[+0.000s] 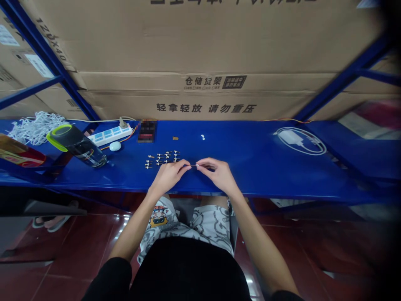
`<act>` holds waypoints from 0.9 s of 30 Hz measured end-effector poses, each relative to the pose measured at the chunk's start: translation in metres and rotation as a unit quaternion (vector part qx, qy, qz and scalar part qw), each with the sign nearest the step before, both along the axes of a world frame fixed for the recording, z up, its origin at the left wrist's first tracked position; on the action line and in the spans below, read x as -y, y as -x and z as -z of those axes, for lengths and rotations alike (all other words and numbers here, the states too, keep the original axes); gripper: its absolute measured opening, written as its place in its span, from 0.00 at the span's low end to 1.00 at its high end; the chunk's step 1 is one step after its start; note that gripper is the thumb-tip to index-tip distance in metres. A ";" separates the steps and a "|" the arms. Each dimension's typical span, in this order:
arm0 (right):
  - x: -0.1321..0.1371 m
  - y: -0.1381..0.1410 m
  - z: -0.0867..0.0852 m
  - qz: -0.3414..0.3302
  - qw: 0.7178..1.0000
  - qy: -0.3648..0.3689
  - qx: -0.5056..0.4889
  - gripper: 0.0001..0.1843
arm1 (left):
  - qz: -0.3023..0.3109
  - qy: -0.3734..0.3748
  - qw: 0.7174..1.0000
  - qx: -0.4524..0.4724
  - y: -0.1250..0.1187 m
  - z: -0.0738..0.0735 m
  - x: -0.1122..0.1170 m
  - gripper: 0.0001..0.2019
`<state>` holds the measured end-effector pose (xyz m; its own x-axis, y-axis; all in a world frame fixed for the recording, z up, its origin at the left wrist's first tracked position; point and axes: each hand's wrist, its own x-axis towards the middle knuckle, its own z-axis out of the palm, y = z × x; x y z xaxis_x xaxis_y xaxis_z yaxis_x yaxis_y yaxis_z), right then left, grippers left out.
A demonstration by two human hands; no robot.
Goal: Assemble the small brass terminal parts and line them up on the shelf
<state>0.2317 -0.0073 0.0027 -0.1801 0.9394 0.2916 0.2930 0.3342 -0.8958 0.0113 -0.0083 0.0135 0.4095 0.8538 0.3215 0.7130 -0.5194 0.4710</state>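
A small thin piece (194, 165) lies in the narrow gap between the two hands, level with their fingertips. The left hand (169, 175) pinches one end between thumb and forefinger; the right hand (217, 173) pinches the other, where something white shows. Both hands are just above the front part of a blue shelf (257, 167), though whether they rest on it cannot be told.

Just beyond the left hand and to its left, small pin-like pieces with white parts (159, 162) lie in loose rows, the closest partly hidden by that hand. Farther out, ahead of the gap, are a small brown piece (175, 138) and, right of it, some tiny white pieces (203, 136).

Well to the left of the hands lie a tilted bottle (83, 146), a white rounded object (115, 146) and a power strip (109, 135); well to the right, a white charger with a coiled cable (290, 137). Farthest, behind everything, stands printed cardboard (275, 98).
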 end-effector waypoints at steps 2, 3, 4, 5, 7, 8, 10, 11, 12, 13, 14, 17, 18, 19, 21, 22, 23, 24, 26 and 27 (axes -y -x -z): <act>-0.001 0.000 0.000 -0.006 1.000 -0.005 0.012 0.10 | 0.006 0.000 1.000 -0.006 0.000 0.000 0.000 0.11; -0.001 0.001 0.000 -0.005 1.000 -0.005 0.015 0.10 | 0.009 0.000 1.000 -0.009 0.000 0.000 0.000 0.11; 0.000 0.001 0.000 -0.002 1.000 -0.006 0.020 0.10 | 0.011 0.000 1.000 -0.011 0.000 0.000 0.000 0.11; 0.000 0.000 0.000 0.000 1.000 -0.009 0.027 0.10 | 0.011 0.000 1.000 -0.013 0.000 0.000 0.000 0.10; 0.001 0.000 -0.001 0.003 0.999 -0.018 0.043 0.08 | 0.008 0.000 1.000 -0.019 0.000 0.000 0.000 0.11; 0.001 0.000 -0.002 0.003 0.998 -0.025 0.051 0.07 | 0.005 0.000 1.000 -0.024 0.001 0.000 0.000 0.11; 0.001 0.001 -0.002 0.005 0.997 -0.037 0.063 0.07 | 0.002 -0.003 1.000 -0.031 0.001 0.000 0.000 0.11; 0.001 0.001 -0.003 0.005 0.997 -0.040 0.067 0.06 | 0.002 -0.004 0.999 -0.032 0.001 -0.001 0.000 0.11; 0.002 0.001 -0.003 0.005 0.997 -0.040 0.070 0.06 | 0.003 -0.004 0.999 -0.033 0.001 -0.001 0.000 0.11; 0.002 0.001 -0.003 0.004 0.997 -0.038 0.071 0.06 | 0.005 -0.003 0.999 -0.032 0.000 -0.001 0.000 0.11; 0.002 0.002 -0.004 0.003 0.997 -0.034 0.070 0.06 | 0.008 -0.002 1.000 -0.029 0.000 -0.001 0.000 0.11; 0.003 0.002 -0.005 -0.006 0.999 -0.015 0.052 0.07 | 0.018 0.003 1.000 -0.011 0.000 -0.002 0.000 0.10; 0.004 0.002 -0.006 -0.008 0.999 -0.008 0.039 0.08 | 0.021 0.005 1.000 0.000 0.000 -0.002 0.001 0.10; 0.004 0.002 -0.007 -0.010 1.000 0.001 0.025 0.09 | 0.023 0.005 1.000 0.011 0.001 -0.002 0.001 0.10; 0.004 0.002 -0.009 -0.013 1.000 0.020 -0.003 0.11 | 0.027 0.003 0.999 0.034 0.001 -0.002 0.002 0.11; 0.004 0.002 -0.010 -0.014 0.999 0.029 -0.015 0.12 | 0.028 0.001 0.999 0.044 0.001 -0.001 0.002 0.11; 0.004 0.002 -0.011 -0.015 0.999 0.036 -0.025 0.12 | 0.028 -0.002 0.998 0.052 0.001 -0.001 0.002 0.11; 0.005 0.002 -0.011 -0.017 0.998 0.042 -0.032 0.13 | 0.027 -0.005 0.998 0.058 0.001 -0.001 0.003 0.11; 0.005 0.003 -0.012 -0.018 0.998 0.048 -0.042 0.14 | 0.025 -0.008 0.998 0.065 0.001 -0.001 0.004 0.12; 0.005 0.003 -0.013 -0.017 0.998 0.047 -0.044 0.14 | 0.025 -0.009 0.997 0.066 0.001 -0.001 0.004 0.12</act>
<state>0.2285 -0.0127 0.0153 -0.1904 0.9569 0.2191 0.2007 0.2564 -0.9455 0.0100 -0.0120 0.0141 0.4037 0.8274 0.3905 0.6188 -0.5613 0.5495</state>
